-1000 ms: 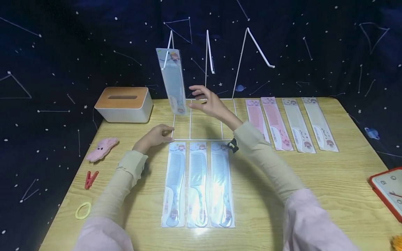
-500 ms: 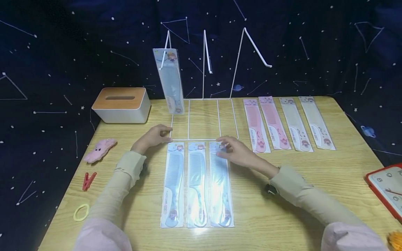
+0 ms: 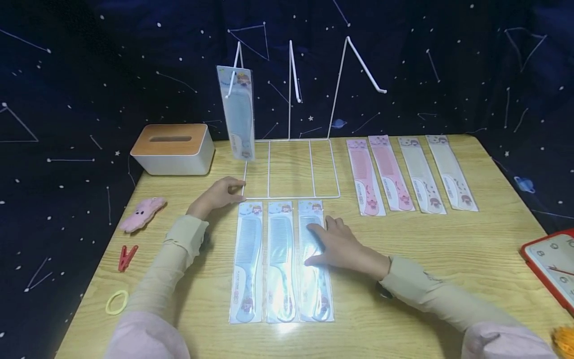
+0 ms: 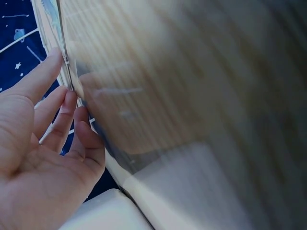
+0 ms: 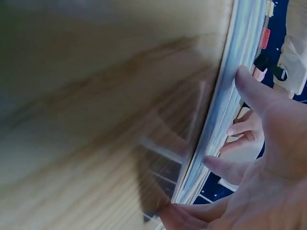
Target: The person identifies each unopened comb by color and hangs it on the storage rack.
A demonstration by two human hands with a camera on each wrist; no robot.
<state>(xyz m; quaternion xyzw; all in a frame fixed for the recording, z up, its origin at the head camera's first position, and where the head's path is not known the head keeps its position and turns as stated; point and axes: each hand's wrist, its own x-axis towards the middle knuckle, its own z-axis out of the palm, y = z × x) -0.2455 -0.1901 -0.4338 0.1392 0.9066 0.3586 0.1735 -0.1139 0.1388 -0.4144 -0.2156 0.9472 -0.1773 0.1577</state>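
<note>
My left hand rests at the front left corner of a white wire display rack, fingertips and thumb bent about the wire. My right hand reaches over the rightmost of three packaged blue combs lying in front of the rack. Thumb and index finger are spread apart over that blue comb, with the other fingers at its right edge; in the right wrist view the fingertips meet the blue package. The middle comb and left comb lie parallel. Another packaged blue comb hangs on the rack's left hook.
Two pink combs and two whitish combs lie in packages at right. A tissue box, pink plush, red clip and yellow ring stand along the left. A red-framed board sits at right.
My right hand has come away from the hanging comb, down and to the right, onto the rightmost blue comb on the table. The left hand stays at the rack's corner.
</note>
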